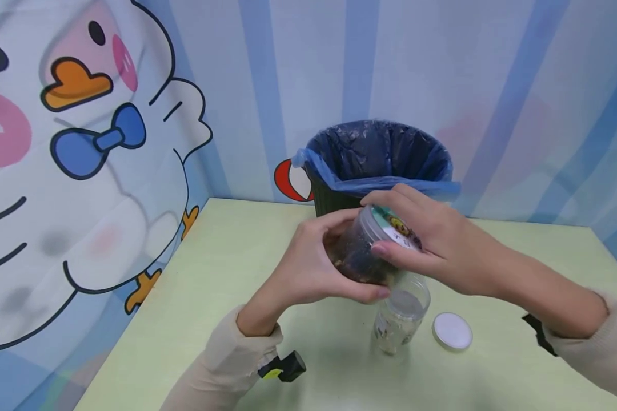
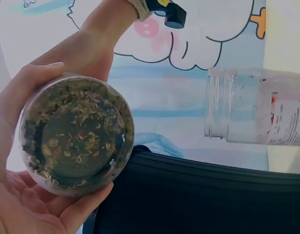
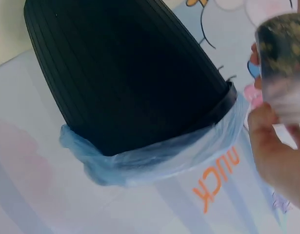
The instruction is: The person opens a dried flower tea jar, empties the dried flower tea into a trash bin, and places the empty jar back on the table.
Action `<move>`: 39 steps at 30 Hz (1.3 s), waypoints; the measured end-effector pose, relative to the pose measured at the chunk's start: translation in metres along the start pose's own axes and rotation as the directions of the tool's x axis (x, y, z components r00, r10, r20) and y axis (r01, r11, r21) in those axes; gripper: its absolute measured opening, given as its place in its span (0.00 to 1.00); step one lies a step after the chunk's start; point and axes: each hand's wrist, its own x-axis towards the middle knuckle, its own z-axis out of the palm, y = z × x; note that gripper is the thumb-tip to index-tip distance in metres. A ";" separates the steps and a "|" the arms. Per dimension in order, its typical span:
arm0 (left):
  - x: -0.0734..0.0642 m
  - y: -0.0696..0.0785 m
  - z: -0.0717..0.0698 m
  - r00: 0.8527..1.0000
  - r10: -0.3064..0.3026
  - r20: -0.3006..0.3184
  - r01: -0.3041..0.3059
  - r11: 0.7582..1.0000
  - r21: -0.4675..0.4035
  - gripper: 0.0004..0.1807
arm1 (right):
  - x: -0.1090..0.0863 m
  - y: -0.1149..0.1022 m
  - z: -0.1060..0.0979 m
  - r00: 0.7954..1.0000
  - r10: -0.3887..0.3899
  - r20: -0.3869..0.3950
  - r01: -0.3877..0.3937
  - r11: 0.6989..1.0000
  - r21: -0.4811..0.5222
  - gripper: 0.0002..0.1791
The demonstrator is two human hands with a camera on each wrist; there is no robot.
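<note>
My left hand (image 1: 313,262) grips the body of a plastic jar (image 1: 357,245), which is tilted with its lid toward the upper right. Curled over the printed green-and-white lid (image 1: 397,226) are the fingers and thumb of my right hand (image 1: 437,242). Through the clear bottom of the jar (image 2: 76,139), in the left wrist view, dark dried bits and pale flakes show. A second, clear jar (image 1: 403,314) stands uncapped on the table just below my hands, and a round white lid (image 1: 452,331) lies to its right.
A black bin (image 3: 125,73) lined with a blue plastic bag (image 1: 380,185) stands behind my hands, against the striped wall. The pale table (image 1: 185,319) spreads beneath. A cartoon chick is printed on the wall covering (image 1: 108,205) at left.
</note>
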 end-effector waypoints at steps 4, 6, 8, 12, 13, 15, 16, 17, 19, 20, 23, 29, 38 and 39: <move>0.004 0.003 -0.001 1.000 0.007 -0.015 -0.005 0.994 0.106 0.46 | 0.001 0.003 -0.013 0.993 0.070 0.095 -0.084 0.984 0.154 0.28; 0.005 0.003 -0.001 1.000 0.008 -0.017 -0.006 0.990 0.140 0.47 | 0.000 0.004 -0.019 0.987 0.097 0.124 -0.121 0.972 0.201 0.30; 0.005 0.003 -0.001 1.000 0.009 -0.018 -0.006 0.986 0.166 0.47 | -0.001 0.006 -0.022 0.984 0.104 0.143 -0.135 0.966 0.222 0.31; 0.007 0.003 -0.001 1.000 0.016 -0.017 -0.012 0.981 0.194 0.48 | -0.001 0.009 -0.028 0.984 0.078 0.157 -0.115 0.964 0.241 0.33; 0.007 0.003 -0.001 1.000 0.020 -0.018 -0.016 0.979 0.203 0.48 | -0.001 0.010 -0.029 0.985 0.070 0.158 -0.107 0.964 0.245 0.33; 0.008 0.003 -0.001 0.999 0.025 -0.022 -0.019 0.975 0.222 0.48 | -0.001 0.011 -0.031 0.985 0.059 0.163 -0.100 0.962 0.254 0.34; 0.008 0.003 -0.001 0.999 0.027 -0.024 -0.021 0.972 0.232 0.48 | -0.001 0.012 -0.032 0.985 0.055 0.166 -0.096 0.963 0.253 0.34; 0.009 0.003 -0.001 0.999 0.029 -0.026 -0.022 0.970 0.243 0.49 | -0.001 0.012 -0.032 0.985 0.045 0.167 -0.087 0.963 0.255 0.34; 0.009 0.002 0.000 0.999 0.029 -0.027 -0.022 0.967 0.252 0.48 | -0.001 0.013 -0.033 0.985 0.019 0.170 -0.064 0.962 0.264 0.35; 0.008 0.003 -0.001 0.999 0.025 -0.026 -0.018 0.968 0.249 0.48 | -0.001 0.013 -0.034 0.985 0.001 0.173 -0.048 0.961 0.271 0.36; 0.007 0.003 0.000 1.000 0.015 -0.021 -0.009 0.972 0.234 0.48 | 0.000 0.016 -0.035 0.982 -0.060 0.181 0.003 0.953 0.303 0.37; 0.008 0.003 0.001 1.000 0.006 -0.009 -0.004 0.973 0.230 0.48 | 0.002 0.021 -0.041 0.962 -0.173 0.212 0.076 0.913 0.402 0.37; 0.008 0.001 0.003 0.998 0.049 -0.031 -0.037 0.955 0.296 0.49 | -0.001 0.008 -0.036 0.982 0.020 0.190 -0.062 0.974 0.217 0.39; 0.008 0.001 0.003 0.998 0.057 -0.036 -0.044 0.953 0.301 0.49 | -0.001 0.005 -0.036 0.980 0.085 0.181 -0.117 0.978 0.173 0.36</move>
